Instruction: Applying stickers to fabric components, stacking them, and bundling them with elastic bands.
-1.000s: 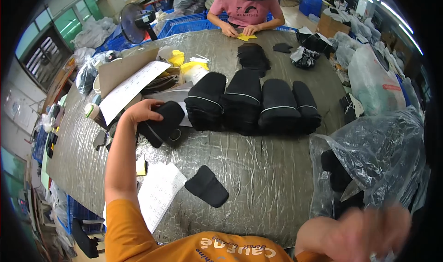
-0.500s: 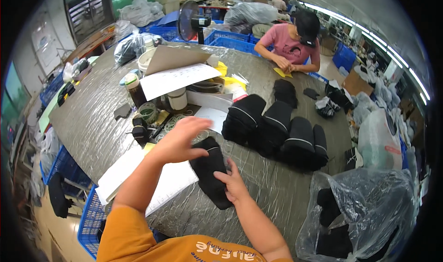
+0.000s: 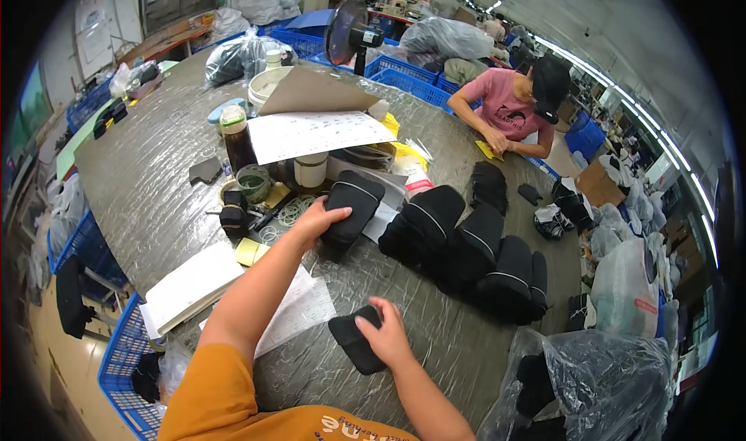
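Observation:
My left hand [image 3: 320,222] is closed on the near side of a stack of black fabric pieces [image 3: 355,205] with a pale line across its top, its thumb lying on the upper face. Closer to me, a smaller black fabric piece [image 3: 357,346] is at the table, with my right hand [image 3: 386,335] at its right edge. The right thumb rests over this piece; the other fingers curve along its far edge. Several more black fabric stacks [image 3: 426,222], also crossed by pale lines, stand in a row to the right of the left hand's stack.
Papers [image 3: 194,282] lie left of my hands. Beyond them are rubber bands [image 3: 295,208], a bottle [image 3: 235,138] and a white sheet [image 3: 311,134]. A clear plastic bag [image 3: 598,379] with black pieces sits at right. Across the table, a person in pink [image 3: 505,115] handles a yellow piece.
My left hand has come down onto a black stack and is now farther away, beside the row. My right hand has moved slightly lower with the smaller piece. The view has shifted.

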Demonstrator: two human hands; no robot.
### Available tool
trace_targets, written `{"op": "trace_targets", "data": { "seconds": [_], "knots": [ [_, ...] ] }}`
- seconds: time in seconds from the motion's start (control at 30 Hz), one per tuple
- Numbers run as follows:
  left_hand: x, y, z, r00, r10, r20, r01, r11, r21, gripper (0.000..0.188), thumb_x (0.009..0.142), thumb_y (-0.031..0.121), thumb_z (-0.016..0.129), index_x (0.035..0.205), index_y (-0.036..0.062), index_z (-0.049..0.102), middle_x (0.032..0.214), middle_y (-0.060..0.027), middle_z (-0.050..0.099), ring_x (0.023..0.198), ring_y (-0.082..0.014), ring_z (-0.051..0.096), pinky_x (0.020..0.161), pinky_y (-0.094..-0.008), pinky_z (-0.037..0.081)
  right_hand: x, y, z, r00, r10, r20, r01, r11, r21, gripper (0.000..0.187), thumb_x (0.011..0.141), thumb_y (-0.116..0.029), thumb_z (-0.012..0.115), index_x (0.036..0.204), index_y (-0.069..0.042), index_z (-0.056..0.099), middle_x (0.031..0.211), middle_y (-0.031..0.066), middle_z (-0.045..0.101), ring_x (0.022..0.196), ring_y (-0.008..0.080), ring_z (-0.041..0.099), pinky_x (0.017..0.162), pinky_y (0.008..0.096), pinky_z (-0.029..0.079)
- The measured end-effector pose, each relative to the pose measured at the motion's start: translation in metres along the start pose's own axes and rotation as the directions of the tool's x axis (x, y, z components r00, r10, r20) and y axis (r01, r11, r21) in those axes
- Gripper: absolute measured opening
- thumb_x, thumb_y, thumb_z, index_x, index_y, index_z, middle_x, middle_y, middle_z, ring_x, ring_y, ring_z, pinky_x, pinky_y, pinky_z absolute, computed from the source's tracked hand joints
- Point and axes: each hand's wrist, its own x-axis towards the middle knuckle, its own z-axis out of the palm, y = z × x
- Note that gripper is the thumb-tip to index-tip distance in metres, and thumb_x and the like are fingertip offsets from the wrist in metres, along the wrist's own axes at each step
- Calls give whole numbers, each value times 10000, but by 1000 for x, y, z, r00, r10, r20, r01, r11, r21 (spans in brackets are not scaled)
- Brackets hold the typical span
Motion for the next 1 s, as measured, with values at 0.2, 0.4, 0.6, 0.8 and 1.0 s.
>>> {"op": "trace_targets", "data": {
  "seconds": [0.2, 0.4, 0.6, 0.8, 1.0],
  "knots": [
    [47, -4, 14, 954, -247, 167, 252, 968, -6, 586, 819, 257, 726, 1290, -5, 496, 1178, -119, 625, 1014, -226, 635, 888, -383, 512, -57, -11, -9, 991, 128, -31, -126, 855, -502, 722, 693, -294, 812, 1276, -40, 470, 1191, 168, 529, 1100, 347, 544, 924, 444, 451],
    [43, -8, 11, 994, -42, -102, 72, 946, 317, 584, 834, 291, 709, 1248, -78, 526, 1139, -177, 641, 1026, -230, 632, 862, -343, 503, -53, -10, -4, 986, 165, -6, -142, 833, -535, 709, 666, -303, 830, 1243, -38, 515, 1060, 156, 622, 1034, 351, 586, 889, 446, 466],
    [-52, -53, 25, 950, 303, 76, -311, 894, 322, 508, 888, 209, 647, 1312, -17, 482, 1220, -169, 584, 1091, -222, 568, 940, -330, 446, -61, 23, -15, 968, 238, -76, -247, 960, -136, 508, 750, -232, 772, 1137, 24, 567, 1030, 192, 649, 954, 321, 630, 824, 398, 497],
    [-177, -75, 70, 971, -176, 162, 206, 960, -189, 655, 834, -16, 622, 1415, 2, 320, 1146, -205, 562, 940, -250, 630, 838, -357, 531, -77, 21, 9, 985, 74, -159, -18, 944, 329, 280, 827, -136, 724, 1034, 0, 593, 868, 57, 654, 765, 127, 598, 679, 291, 502],
    [-173, -99, 97, 948, -124, 292, 78, 984, 163, 659, 812, -38, 635, 1401, -9, 339, 1069, -157, 582, 884, -197, 620, 796, -316, 525, -196, 21, -131, 644, 240, -726, -221, 967, 123, 344, 802, -158, 726, 1082, -14, 586, 888, 118, 648, 755, 195, 621, 675, 324, 508]
  ]
}}
